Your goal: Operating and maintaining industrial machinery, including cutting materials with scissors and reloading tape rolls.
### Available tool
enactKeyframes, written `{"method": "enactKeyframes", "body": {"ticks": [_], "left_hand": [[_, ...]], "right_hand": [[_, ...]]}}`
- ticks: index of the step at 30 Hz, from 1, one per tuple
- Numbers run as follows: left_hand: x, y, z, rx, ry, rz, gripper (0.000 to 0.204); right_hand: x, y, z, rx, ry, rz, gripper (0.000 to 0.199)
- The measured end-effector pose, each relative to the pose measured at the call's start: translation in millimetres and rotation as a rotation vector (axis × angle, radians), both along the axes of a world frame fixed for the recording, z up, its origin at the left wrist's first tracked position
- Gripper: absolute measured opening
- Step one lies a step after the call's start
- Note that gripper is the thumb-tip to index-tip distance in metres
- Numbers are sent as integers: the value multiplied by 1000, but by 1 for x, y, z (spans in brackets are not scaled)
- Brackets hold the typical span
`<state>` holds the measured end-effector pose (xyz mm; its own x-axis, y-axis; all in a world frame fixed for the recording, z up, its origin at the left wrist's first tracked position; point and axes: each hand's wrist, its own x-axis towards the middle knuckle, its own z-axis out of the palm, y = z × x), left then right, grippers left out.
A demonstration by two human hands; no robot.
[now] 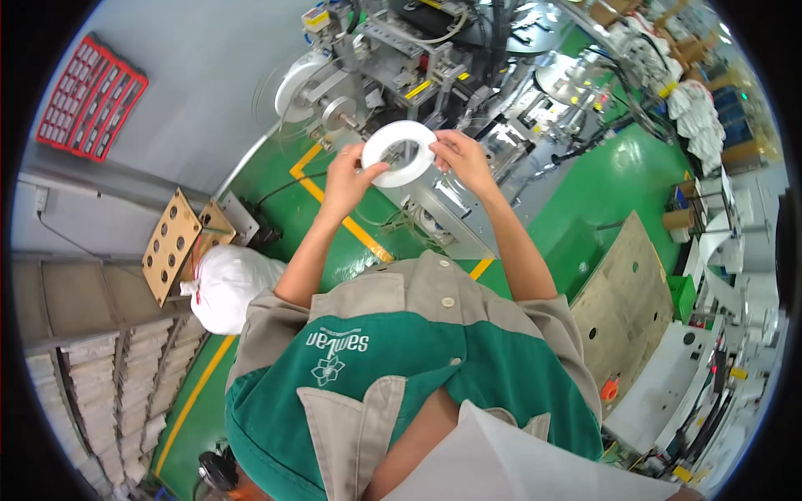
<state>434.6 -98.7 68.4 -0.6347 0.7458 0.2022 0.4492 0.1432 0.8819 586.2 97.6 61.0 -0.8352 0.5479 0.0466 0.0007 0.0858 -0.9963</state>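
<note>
A white ring-shaped roll (407,174) with a wide round hole, like a roll of tape or film, is held up between my two hands. My left hand (346,178) pinches its left edge, thumb along the near side. On its opposite edge, my right hand (459,157) grips with thumb and fingers. Parts of a machine show through the hole. Just beyond the roll, to the left, a metal spindle hub (341,113) juts out of the machine, with a large white reel (301,86) behind it.
The machine (418,58) with rails and cables fills the far side. A white bag (232,288) and a tan board with round holes (171,242) stand at left. A red parts rack (92,96) hangs on the wall. A large flat board (626,309) lies at right.
</note>
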Motion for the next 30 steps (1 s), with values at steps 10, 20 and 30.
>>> {"method": "enactKeyframes", "body": {"ticks": [10,20,30], "left_hand": [[-34,18,-8,177,28,716,30],[-30,46,-7,251,177,907,27],[-35,48,-17,284,184,995,21]], "right_hand": [[-143,20,-49,-120,111,167,24],[-166,21,-45,82,144,58,17],[-172,23,-39,129,80,7,14]]}}
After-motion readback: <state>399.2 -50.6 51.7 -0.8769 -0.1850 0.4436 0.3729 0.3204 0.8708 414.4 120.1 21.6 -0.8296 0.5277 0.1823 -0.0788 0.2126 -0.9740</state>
